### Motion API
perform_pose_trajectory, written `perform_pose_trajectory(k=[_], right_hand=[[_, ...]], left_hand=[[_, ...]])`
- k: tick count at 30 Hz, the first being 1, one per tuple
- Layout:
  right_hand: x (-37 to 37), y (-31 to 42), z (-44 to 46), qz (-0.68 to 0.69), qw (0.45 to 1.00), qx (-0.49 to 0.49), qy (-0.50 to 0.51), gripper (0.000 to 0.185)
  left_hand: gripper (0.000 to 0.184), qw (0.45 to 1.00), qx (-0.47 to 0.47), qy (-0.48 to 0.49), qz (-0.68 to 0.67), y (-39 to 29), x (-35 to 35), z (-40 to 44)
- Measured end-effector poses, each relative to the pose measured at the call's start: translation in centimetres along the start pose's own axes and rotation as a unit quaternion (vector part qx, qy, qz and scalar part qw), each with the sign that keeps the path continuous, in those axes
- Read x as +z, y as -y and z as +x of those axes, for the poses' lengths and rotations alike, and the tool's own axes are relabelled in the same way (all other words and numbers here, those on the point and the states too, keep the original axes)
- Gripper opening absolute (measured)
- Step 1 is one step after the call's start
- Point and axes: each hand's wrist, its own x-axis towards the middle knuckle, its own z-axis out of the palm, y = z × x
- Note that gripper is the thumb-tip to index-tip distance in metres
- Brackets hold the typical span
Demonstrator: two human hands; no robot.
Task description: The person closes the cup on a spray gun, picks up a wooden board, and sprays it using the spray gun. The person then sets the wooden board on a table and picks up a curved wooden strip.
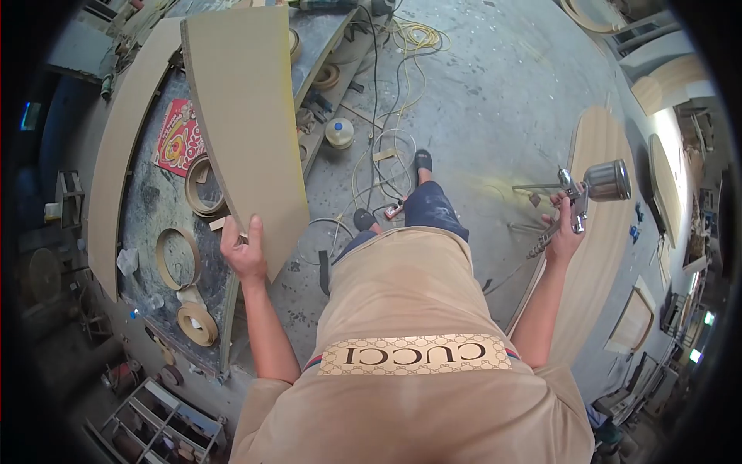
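Observation:
My left hand (244, 249) grips the near end of a long, tapered wooden panel (246, 116), thumb on top. The panel is tilted over the workbench, with a yellowish strip along its right edge. Out to the right, my right hand (566, 232) is closed round a metal spray gun (578, 207) with a silver cup (607, 182). A large pale wooden board (599, 255) lies below and beyond the gun. Rolls of edge banding (198, 325) and a loose ring of strip (178, 259) rest on the bench left of my left hand.
The dusty workbench (154, 220) carries a red printed packet (179, 138) and another curved panel (124, 178) along its far-left side. A plastic jug (339, 133) stands on the floor. Yellow hose (417, 35) and dark cables trail near my feet. A metal frame (162, 421) stands lower left.

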Motion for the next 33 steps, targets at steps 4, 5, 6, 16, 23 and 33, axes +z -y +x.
perform_pose_trajectory(k=[4,5,6,16,23,33], right_hand=[[2.4,0.6,4.2,0.010,0.998,-0.037,0.054,0.049],[3.2,0.8,5.4,0.006,0.997,-0.041,0.065,0.048],[4.1,1.1,6.5,0.003,0.996,-0.046,0.082,0.047],[11.7,-5.5,19.7,-0.084,0.914,-0.092,0.385,0.049],[19.5,-7.0,14.1,-0.092,0.816,-0.054,0.569,0.057],[21.0,-3.7,-7.9,-0.059,0.628,-0.196,0.751,0.036]], left_hand=[[0.016,0.999,-0.016,-0.040,0.008,-0.6,-0.3,-2.7],[0.016,0.998,-0.038,-0.044,0.025,-1.2,-0.3,-3.6],[0.016,0.996,-0.062,-0.052,0.043,-1.9,-0.3,-4.6],[0.031,0.911,-0.187,-0.283,0.235,-11.3,6.6,-15.2],[0.035,0.858,-0.283,-0.319,0.285,-18.6,10.8,-25.3],[0.033,0.767,-0.336,-0.486,0.249,-17.9,7.2,-44.1]])
